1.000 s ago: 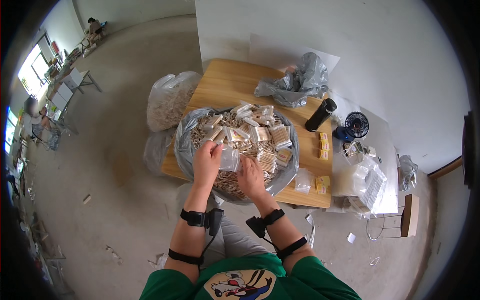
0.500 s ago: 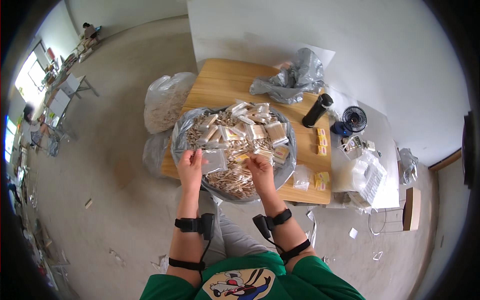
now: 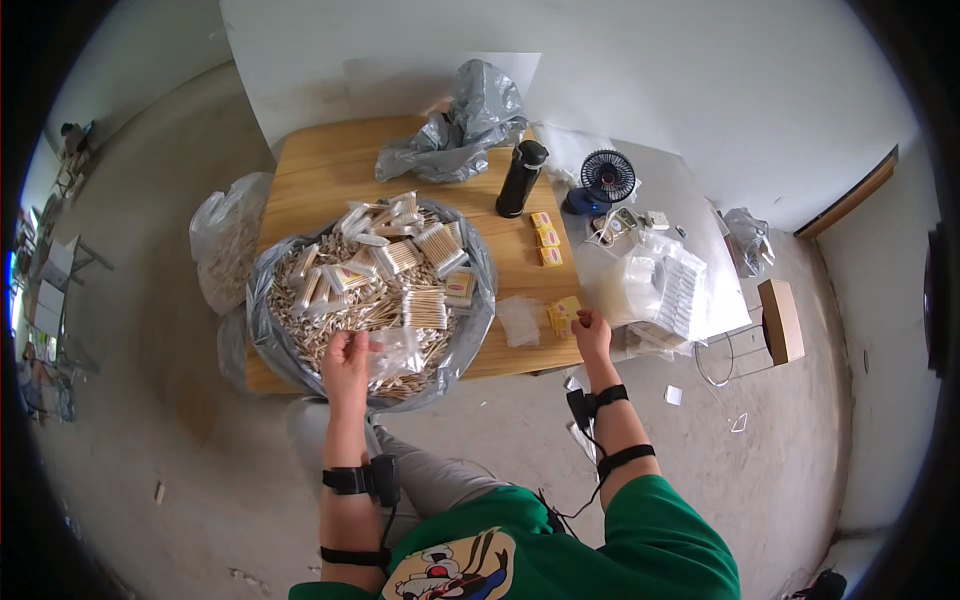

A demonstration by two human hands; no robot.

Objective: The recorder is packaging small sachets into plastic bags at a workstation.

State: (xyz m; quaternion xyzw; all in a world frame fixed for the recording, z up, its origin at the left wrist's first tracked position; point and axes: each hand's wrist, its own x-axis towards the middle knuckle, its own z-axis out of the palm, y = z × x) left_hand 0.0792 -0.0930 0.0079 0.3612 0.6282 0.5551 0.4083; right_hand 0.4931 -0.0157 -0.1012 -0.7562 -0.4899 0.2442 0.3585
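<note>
My left hand (image 3: 346,372) pinches a small clear plastic bag (image 3: 398,352) above a heap of loose cotton swabs (image 3: 318,318). The swabs fill a wide round container lined with a grey plastic bag (image 3: 480,300). On top of the heap lie several clear packs of cotton swabs (image 3: 400,257), some with a yellow card inside. At the table's right edge my right hand (image 3: 594,337) has its fingers closed at a small stack of yellow cards (image 3: 564,314); the fingertips partly hide its edge. Beside that stack lie flat clear bags (image 3: 519,321).
On the wooden table (image 3: 330,160) stand a black bottle (image 3: 522,180), more yellow cards (image 3: 547,240) and a crumpled grey bag (image 3: 455,130). The side table to the right holds a small fan (image 3: 606,178) and plastic packaging (image 3: 665,290). A full clear sack (image 3: 228,245) stands left.
My right hand has moved from above the swab heap to the yellow cards at the right. My left hand stays over the heap with the clear bag. The view has shifted rightward.
</note>
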